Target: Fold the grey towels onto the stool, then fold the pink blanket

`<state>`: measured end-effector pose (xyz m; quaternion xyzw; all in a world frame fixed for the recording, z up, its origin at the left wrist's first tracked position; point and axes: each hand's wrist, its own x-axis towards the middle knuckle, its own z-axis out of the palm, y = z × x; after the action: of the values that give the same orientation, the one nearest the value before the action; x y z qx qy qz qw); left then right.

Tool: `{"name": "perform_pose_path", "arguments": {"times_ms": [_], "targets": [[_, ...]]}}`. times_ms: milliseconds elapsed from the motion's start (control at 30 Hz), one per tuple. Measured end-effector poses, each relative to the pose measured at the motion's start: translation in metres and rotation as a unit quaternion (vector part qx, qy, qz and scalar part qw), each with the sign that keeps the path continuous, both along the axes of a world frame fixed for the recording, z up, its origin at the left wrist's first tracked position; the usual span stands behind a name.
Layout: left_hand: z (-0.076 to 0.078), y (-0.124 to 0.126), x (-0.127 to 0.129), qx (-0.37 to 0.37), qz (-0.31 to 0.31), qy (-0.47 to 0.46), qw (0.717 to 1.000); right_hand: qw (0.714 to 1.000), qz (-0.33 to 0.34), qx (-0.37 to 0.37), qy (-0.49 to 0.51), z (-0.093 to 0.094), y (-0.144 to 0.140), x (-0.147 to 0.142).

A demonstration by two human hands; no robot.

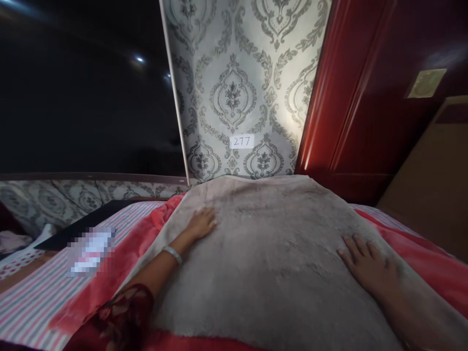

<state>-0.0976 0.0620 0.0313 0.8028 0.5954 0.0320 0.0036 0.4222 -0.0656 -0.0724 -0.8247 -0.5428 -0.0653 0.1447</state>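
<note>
A grey plush blanket (263, 253) lies spread out in front of me, mostly smooth with a few creases. On its far left part rests my left hand (202, 223), palm down, with a bracelet on the wrist. My right hand (367, 261) lies flat near the blanket's right edge, fingers spread. Neither hand grips the fabric. Beneath the grey blanket, a pink-red fluffy cloth (135, 251) shows along the left, right and near edges. Under that is a pink, grey and white striped cloth (32, 307).
A large dark screen (84, 92) stands at the left. Patterned wallpaper (234, 63) behind carries a paper label (242, 141) reading 277. To the right are a dark red door (380, 97) and a cardboard box (431, 180). A blurred-out item (91, 251) lies on the striped cloth.
</note>
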Motion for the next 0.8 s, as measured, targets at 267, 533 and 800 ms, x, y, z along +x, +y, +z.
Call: {"name": "perform_pose_path", "arguments": {"times_ms": [267,533,800], "targets": [[-0.024,0.05,0.129,-0.042,-0.218,0.004,0.975,0.999,0.005,0.039,-0.022,-0.016,0.004,0.011],[-0.019,0.087,0.029,-0.024,-0.102,0.043,0.994,0.999,0.007,0.043,-0.024,-0.019,0.003,0.016],[0.012,0.052,-0.074,0.014,0.053,0.106,0.993,0.999,0.004,0.019,-0.029,-0.007,-0.002,0.009]]}}
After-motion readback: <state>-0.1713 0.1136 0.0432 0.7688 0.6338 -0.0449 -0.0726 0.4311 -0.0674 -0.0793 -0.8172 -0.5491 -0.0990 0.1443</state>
